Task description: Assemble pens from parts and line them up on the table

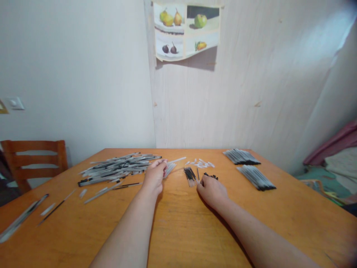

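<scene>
My left hand (155, 175) is closed on a clear pen tube (178, 159), with more clear tubes (169, 169) beside its fingertips. To its left lies a large heap of clear pens with black parts (119, 167). My right hand (212, 189) has its fingers pinched at the lower end of a thin dark refill (198, 174), right of a small bundle of dark refills (190, 176). Black caps (211, 175) lie just behind my right hand. Small white pieces (201, 163) are scattered farther back.
Two neat stacks of pens (241, 156) (256, 178) lie at the right of the wooden table (178, 230). Loose pens (23, 216) and a refill (55, 207) are at the left. A wooden chair (36, 158) stands behind the left edge.
</scene>
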The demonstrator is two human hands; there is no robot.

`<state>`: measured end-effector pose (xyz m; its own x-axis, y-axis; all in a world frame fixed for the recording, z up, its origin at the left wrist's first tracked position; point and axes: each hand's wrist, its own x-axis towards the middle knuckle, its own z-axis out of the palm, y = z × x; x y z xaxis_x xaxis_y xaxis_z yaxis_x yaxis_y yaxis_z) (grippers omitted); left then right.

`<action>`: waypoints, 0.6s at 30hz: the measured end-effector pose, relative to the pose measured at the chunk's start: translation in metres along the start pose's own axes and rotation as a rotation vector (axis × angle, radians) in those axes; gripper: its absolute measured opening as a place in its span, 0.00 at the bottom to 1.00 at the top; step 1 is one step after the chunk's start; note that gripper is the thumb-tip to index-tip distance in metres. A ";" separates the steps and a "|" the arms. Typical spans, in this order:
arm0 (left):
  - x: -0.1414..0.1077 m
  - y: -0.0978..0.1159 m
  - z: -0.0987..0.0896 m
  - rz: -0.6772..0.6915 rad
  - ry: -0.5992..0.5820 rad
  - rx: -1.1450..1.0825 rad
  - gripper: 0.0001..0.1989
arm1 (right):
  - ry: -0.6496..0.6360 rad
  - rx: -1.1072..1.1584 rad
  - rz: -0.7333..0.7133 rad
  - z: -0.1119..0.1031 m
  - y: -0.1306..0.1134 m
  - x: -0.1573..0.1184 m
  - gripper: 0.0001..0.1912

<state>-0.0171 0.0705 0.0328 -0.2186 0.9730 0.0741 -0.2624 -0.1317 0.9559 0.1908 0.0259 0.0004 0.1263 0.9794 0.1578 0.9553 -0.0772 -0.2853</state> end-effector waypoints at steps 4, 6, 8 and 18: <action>0.002 0.002 -0.002 -0.135 -0.009 -0.186 0.07 | 0.009 -0.003 0.001 0.000 0.001 0.000 0.13; 0.002 0.002 -0.002 -0.158 -0.011 -0.239 0.05 | 0.012 -0.001 0.001 0.001 0.002 -0.001 0.13; 0.003 0.001 -0.002 -0.161 -0.010 -0.271 0.03 | 0.014 0.006 0.001 0.001 0.003 -0.001 0.13; 0.008 0.002 -0.001 -0.179 0.027 -0.389 0.04 | 0.014 0.042 0.019 -0.003 0.004 -0.002 0.13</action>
<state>-0.0205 0.0782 0.0351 -0.1603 0.9824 -0.0958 -0.6322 -0.0277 0.7743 0.1946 0.0234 0.0016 0.1484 0.9751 0.1651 0.9407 -0.0876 -0.3278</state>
